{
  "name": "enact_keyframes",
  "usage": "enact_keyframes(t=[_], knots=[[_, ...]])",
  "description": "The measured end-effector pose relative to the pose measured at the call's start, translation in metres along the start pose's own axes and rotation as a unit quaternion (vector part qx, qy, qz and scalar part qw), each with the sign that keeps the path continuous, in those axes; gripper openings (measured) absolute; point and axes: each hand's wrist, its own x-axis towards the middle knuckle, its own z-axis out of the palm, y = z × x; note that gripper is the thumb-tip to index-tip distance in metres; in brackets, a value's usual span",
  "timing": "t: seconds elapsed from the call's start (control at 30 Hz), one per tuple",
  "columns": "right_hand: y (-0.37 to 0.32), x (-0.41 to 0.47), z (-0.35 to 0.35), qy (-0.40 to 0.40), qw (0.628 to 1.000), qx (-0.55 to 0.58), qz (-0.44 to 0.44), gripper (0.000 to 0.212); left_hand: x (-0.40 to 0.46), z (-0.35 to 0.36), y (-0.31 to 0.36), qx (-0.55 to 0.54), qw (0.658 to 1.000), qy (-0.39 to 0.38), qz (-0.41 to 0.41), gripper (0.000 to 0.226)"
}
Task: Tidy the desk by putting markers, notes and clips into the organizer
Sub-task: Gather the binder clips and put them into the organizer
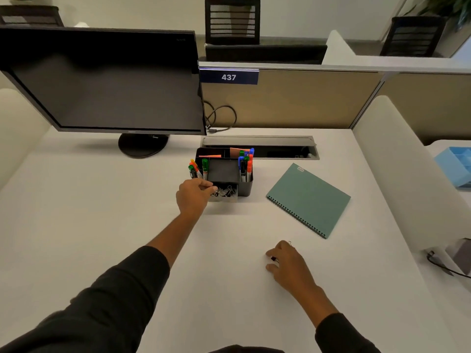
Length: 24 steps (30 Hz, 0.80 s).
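At centre frame, a black desk organizer stands on a white desk, its small front drawer pulled open toward the viewer and holding a heap of binder clips. Green, orange, blue and red markers stand upright in the compartments at the organizer's left and right sides, and orange sticky notes sit in the rear compartments. The person's left hand reaches up from the lower left of the frame, its fingers curled at the drawer's left edge, over the clips; whether they pinch a clip or the drawer wall cannot be told. Toward the lower right, the right hand rests on the desk with fingers bent around a small black clip held at the fingertips, well apart from the organizer. Just right of the organizer, a teal spiral notebook lies flat and turned at an angle, its wire binding facing the lower right. A dark monitor fills the upper left, its round stand behind and left of the organizer; an open cable tray runs along the desk's far edge just behind the organizer. Broad bare desk surface spreads across the left side and between the two arms.
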Motion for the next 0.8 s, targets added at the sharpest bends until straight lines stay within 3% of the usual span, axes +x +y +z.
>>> enact_keyframes(t=[0.17,0.43,0.63,0.8], knots=[[0.002,-0.003,0.013,0.043,0.997,-0.051,-0.025,0.014,0.001,0.001,0.0,0.032,0.999,0.004,0.024,0.02],[-0.008,0.002,0.013,0.068,0.996,-0.061,-0.022,0.012,-0.001,0.0,-0.001,0.032,0.995,0.041,0.082,0.022],[-0.038,0.029,-0.011,0.094,0.994,0.049,-0.003,0.009,-0.03,-0.009,-0.017,-0.051,0.988,0.042,0.137,0.014],[-0.091,0.071,-0.043,0.11,0.978,0.176,0.012,0.011,-0.076,-0.015,-0.055,-0.052,0.979,0.022,0.194,0.009]])
